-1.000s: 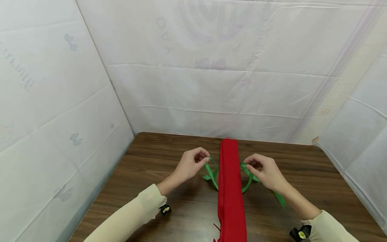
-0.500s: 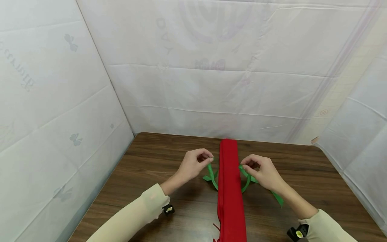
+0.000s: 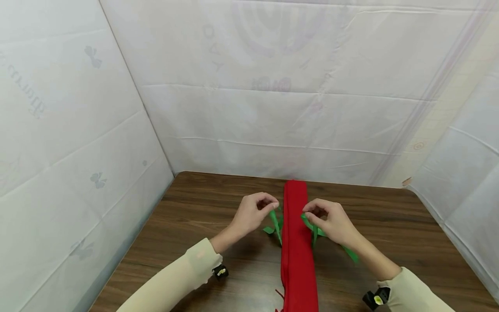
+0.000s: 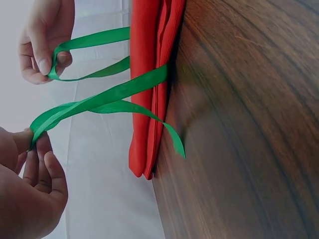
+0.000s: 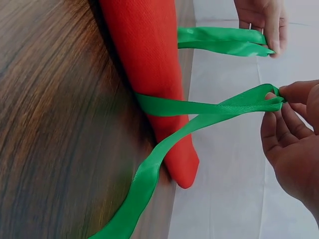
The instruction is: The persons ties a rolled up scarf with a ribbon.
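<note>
Head view: a person's left hand (image 3: 251, 213) and right hand (image 3: 331, 222) flank a folded red cloth (image 3: 297, 242), laid lengthwise near-to-far at centre of a dark wood table (image 3: 202, 203).
Ribbon: a green ribbon (image 3: 276, 223) comes out from under the cloth on both sides; each hand pinches a loop of it just beside the cloth, one left, one right. A loose tail trails to the near right.
Surround: white sheeting (image 3: 273, 108) hangs behind and to both sides of the table.
Left wrist view: left hand (image 4: 30, 194) at near edge, thumb and fingers curled, pinching a folded loop of ribbon (image 4: 104, 99) above the tabletop. Short free end hangs beside the cloth (image 4: 147, 74). Right hand (image 4: 45, 37) at far side pinches the second loop.
Right wrist view: right hand (image 5: 294, 134) fingertips clamp a ribbon (image 5: 199, 107) loop; long tail runs down over the table (image 5: 55, 129). Left hand (image 5: 264, 20) beyond the cloth (image 5: 149, 64) holds its own loop.
</note>
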